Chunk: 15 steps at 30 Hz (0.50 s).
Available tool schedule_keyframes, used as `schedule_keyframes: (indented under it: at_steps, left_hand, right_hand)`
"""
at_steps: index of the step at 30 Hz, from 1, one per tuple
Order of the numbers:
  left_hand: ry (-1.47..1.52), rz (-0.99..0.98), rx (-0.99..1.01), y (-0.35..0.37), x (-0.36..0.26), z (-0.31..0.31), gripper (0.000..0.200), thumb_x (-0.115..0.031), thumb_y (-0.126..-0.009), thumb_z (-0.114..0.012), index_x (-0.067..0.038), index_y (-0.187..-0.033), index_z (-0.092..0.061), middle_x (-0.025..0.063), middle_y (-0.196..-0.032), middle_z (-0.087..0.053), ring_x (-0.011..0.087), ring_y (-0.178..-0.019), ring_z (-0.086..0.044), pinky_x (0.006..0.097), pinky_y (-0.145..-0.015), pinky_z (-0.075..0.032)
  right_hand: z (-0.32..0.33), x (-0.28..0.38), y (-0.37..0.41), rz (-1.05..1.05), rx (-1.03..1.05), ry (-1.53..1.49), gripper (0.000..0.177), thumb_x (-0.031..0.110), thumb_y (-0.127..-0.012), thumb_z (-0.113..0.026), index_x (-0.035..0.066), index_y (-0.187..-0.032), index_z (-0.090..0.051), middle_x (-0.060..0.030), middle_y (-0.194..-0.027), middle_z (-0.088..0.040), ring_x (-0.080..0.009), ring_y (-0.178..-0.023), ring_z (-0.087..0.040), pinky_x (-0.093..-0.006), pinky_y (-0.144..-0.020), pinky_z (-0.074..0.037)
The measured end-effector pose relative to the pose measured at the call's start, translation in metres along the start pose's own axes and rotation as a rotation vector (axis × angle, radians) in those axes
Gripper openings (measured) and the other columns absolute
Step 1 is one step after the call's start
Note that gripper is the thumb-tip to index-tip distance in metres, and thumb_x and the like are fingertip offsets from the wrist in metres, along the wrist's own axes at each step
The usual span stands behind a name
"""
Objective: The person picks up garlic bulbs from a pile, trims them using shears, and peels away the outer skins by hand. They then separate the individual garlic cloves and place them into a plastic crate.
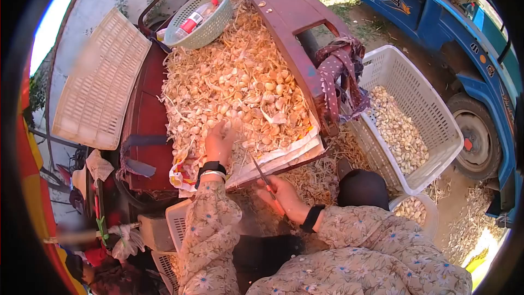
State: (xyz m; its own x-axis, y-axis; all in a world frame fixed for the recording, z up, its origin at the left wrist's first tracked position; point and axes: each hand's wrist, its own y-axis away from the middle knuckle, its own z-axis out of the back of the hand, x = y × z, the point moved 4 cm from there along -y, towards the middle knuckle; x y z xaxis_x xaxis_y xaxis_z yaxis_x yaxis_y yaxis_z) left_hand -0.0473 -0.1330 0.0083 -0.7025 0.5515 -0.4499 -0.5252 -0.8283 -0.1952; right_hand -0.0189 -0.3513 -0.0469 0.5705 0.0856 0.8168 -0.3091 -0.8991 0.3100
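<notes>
My left hand (pixel 220 140) reaches onto the near part of a heap of garlic bulbs (pixel 234 79) with dry stalks and skins. Its fingers are blurred against the garlic, so whether they grip a bulb cannot be made out. In my right hand (pixel 286 199), closed near the heap's front edge, is a pair of scissors (pixel 263 176) with slim dark blades and a red handle. The blades point up and away, towards the heap. Beneath the garlic, white printed sacking (pixel 295 153) shows along the front edge.
A green basket (pixel 221 22) holding a red-labelled bottle (pixel 191 23) rests on the heap's far end. At right, a white crate (pixel 436 126) contains garlic, with a bucket of garlic (pixel 412 210) nearer. A blue vehicle (pixel 431 27) stands beyond. An upturned crate (pixel 103 82) leans left.
</notes>
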Motion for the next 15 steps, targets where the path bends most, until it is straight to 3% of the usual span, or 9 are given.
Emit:
schedule_keyframes:
  at_steps: [3, 4, 6, 9, 13, 15]
  left_hand:
    - [-0.215, -0.096, 0.143, 0.003, -0.036, -0.004, 0.041, -0.019, -0.071, -0.067, -0.005, -0.107, -0.055, 0.0187, -0.096, -0.057, 0.0307, -0.091, -0.055, 0.0379, -0.074, -0.045]
    - [-0.155, -0.144, 0.103, 0.002, -0.027, -0.006, 0.038, -0.018, -0.071, -0.066, -0.005, -0.105, -0.055, 0.0189, -0.095, -0.058, 0.0317, -0.090, -0.055, 0.0387, -0.073, -0.045]
    - [-0.034, -0.242, 0.026, 0.005, -0.014, -0.009, 0.033, -0.017, -0.072, -0.065, -0.006, -0.101, -0.055, 0.0192, -0.092, -0.058, 0.0339, -0.087, -0.056, 0.0402, -0.071, -0.045]
    - [-0.098, -0.011, 0.178, 0.025, -0.011, 0.003, 0.027, -0.014, -0.072, -0.064, -0.008, -0.097, -0.055, 0.0175, -0.086, -0.060, 0.0342, -0.080, -0.057, 0.0405, -0.068, -0.045]
    - [0.029, -0.064, -0.028, 0.049, 0.023, 0.013, 0.018, -0.007, -0.072, -0.063, -0.007, -0.090, -0.059, 0.0163, -0.081, -0.061, 0.0302, -0.076, -0.059, 0.0350, -0.066, -0.047]
    - [0.229, 0.049, -0.075, 0.058, 0.044, 0.015, 0.013, -0.005, -0.076, -0.061, -0.005, -0.089, -0.058, 0.0086, -0.076, -0.060, 0.0164, -0.067, -0.056, 0.0271, -0.059, -0.045]
  right_hand:
    - [0.009, 0.009, -0.009, 0.094, -0.065, -0.024, 0.026, 0.010, -0.080, -0.062, 0.001, -0.104, -0.053, 0.0021, -0.075, -0.052, -0.0043, -0.066, -0.046, -0.0189, -0.060, -0.040]
    - [0.010, 0.013, -0.012, 0.081, -0.060, -0.156, 0.025, 0.010, -0.082, -0.061, 0.001, -0.104, -0.053, 0.0030, -0.074, -0.052, -0.0031, -0.065, -0.045, -0.0175, -0.058, -0.038]
    - [0.015, 0.019, -0.015, 0.084, -0.083, -0.111, 0.026, 0.010, -0.082, -0.061, 0.001, -0.105, -0.053, 0.0034, -0.073, -0.053, -0.0028, -0.064, -0.045, -0.0174, -0.057, -0.038]
    - [0.016, 0.022, -0.016, 0.042, -0.094, -0.163, 0.028, 0.009, -0.078, -0.063, 0.002, -0.104, -0.052, 0.0018, -0.071, -0.054, -0.0044, -0.057, -0.048, -0.0173, -0.051, -0.038]
    - [0.013, 0.017, -0.018, 0.078, -0.108, -0.086, 0.029, 0.010, -0.078, -0.063, 0.002, -0.104, -0.052, 0.0005, -0.071, -0.055, -0.0054, -0.056, -0.048, -0.0183, -0.050, -0.038]
    - [0.010, 0.016, -0.017, 0.081, -0.094, -0.059, 0.029, 0.010, -0.079, -0.062, 0.002, -0.105, -0.051, 0.0012, -0.070, -0.054, -0.0046, -0.056, -0.047, -0.0181, -0.051, -0.037]
